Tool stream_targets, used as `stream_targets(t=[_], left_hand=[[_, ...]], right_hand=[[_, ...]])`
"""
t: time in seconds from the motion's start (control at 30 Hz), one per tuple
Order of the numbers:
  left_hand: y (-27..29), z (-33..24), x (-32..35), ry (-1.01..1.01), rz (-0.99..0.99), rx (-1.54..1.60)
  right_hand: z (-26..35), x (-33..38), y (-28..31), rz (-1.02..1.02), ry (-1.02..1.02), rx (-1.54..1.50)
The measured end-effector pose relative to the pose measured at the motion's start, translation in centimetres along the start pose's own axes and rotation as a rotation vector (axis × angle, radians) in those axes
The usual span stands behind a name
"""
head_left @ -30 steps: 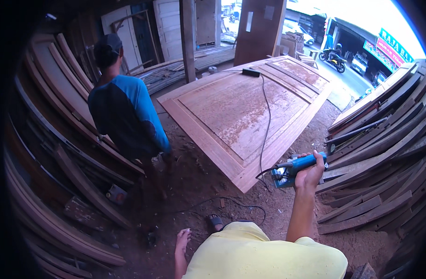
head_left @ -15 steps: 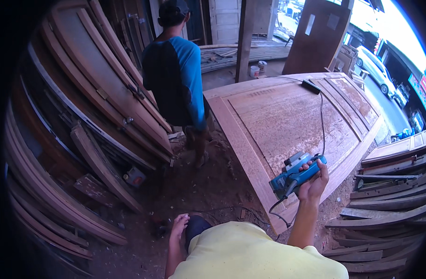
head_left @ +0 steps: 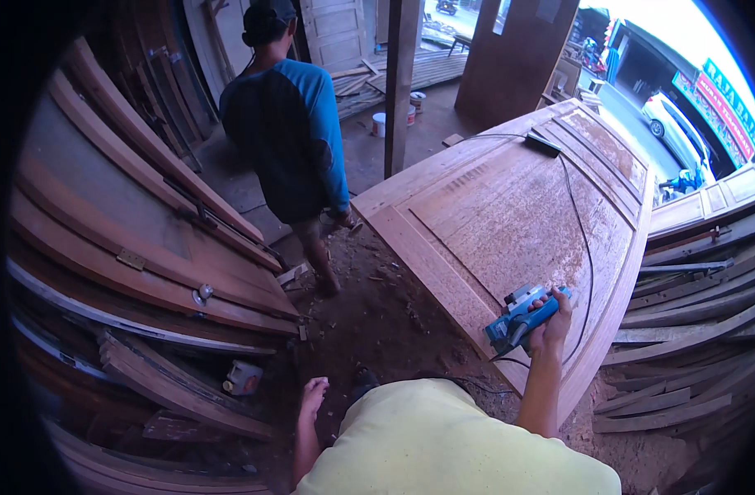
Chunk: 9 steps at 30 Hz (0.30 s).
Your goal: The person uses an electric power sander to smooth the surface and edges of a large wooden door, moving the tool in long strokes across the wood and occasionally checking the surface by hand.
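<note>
My right hand (head_left: pixel 550 323) is wrapped round the handle of a teal electric hand planer (head_left: pixel 509 327) with a grey top part. The planer is at the near end of a large wooden door (head_left: pixel 509 214) lying flat, its panels speckled with worn finish. I cannot tell whether its base touches the wood. A black cord (head_left: pixel 590 272) runs along the door to a black oblong block (head_left: pixel 542 146) near the far end. My left hand (head_left: pixel 313 398) hangs low at my side over the dirt floor, fingers loosely bent, with nothing visible in it.
A person in a blue and dark shirt (head_left: pixel 286 140) stands left of the door. Wooden doors (head_left: pixel 146 239) lean along the left, and stacked planks (head_left: pixel 691 355) lie on the right. A wooden post (head_left: pixel 400 91) and paint buckets (head_left: pixel 379 124) stand beyond; a white car (head_left: pixel 674 124) is outside.
The view has shifted, showing more of the floor beyond the door. The person in blue has stepped farther off. My right hand still grips the planer; my left hand still hangs low.
</note>
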<state>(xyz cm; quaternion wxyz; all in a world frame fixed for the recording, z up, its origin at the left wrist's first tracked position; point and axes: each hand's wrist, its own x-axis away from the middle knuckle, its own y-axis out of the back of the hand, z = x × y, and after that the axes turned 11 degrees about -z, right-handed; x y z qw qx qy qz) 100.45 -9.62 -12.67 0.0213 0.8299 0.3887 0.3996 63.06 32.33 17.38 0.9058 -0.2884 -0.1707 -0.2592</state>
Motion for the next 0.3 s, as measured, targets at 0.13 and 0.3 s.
stream_targets(t=[0.13,0.3], left_hand=[[2.6,-6.9,-8.5,-0.151,0.051,-0.099],[2.2,-15.7,-17.2,-0.128,0.158,-0.14]], right_hand=[[-3.6,-1.9,-1.7,-0.082,0.014,0.083],[-7.4,-6.5,-3.1,-0.155,0.167,0.24]])
